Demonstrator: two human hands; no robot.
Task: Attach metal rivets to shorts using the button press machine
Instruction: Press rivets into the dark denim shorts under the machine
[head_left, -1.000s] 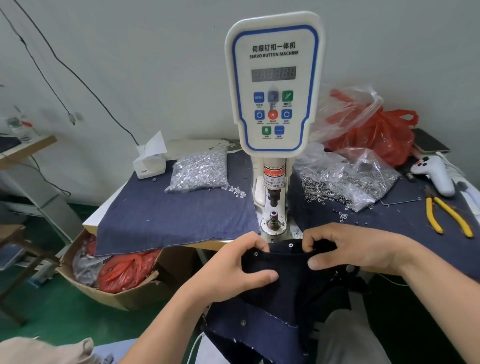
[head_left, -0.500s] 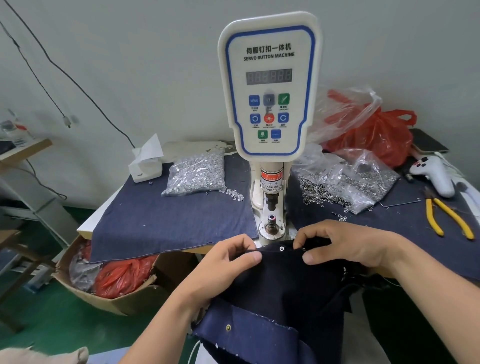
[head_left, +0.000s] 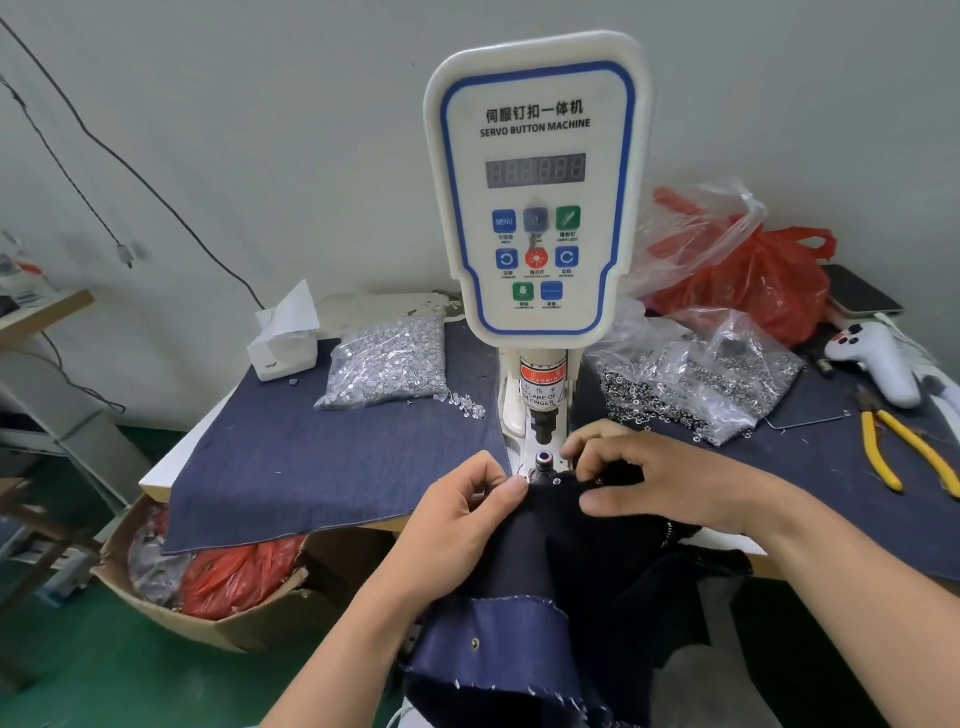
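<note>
Right, front and centre stands the tall white servo button press machine with its blue-edged control panel (head_left: 535, 208), bolted onto the surface draped in blue denim cloth (head_left: 311, 467). Draped from its base toward the camera are the dark navy denim shorts (head_left: 561, 561), their top edge drawn up just beside the small round lower die (head_left: 543, 459). The left hand (head_left: 467, 514) pinches that edge, thumb and fingers clamped on the cloth; the right hand (head_left: 670, 483) grips it from the other side, fingers curled over the fold. This looks like the positioning step: next, I'd judge, the marked spot must sit squarely over the die, fingertips kept clear of the plunger. Counting now: one machine, one pair of shorts, two hands, two clear bags of silver metal fasteners, the left one (head_left: 387, 364) and the right one (head_left: 696, 374), one pair of yellow-handled pliers (head_left: 904, 452), and two rivets visible on the shorts, one by the die (head_left: 557, 482), one lower down (head_left: 475, 644).
</note>
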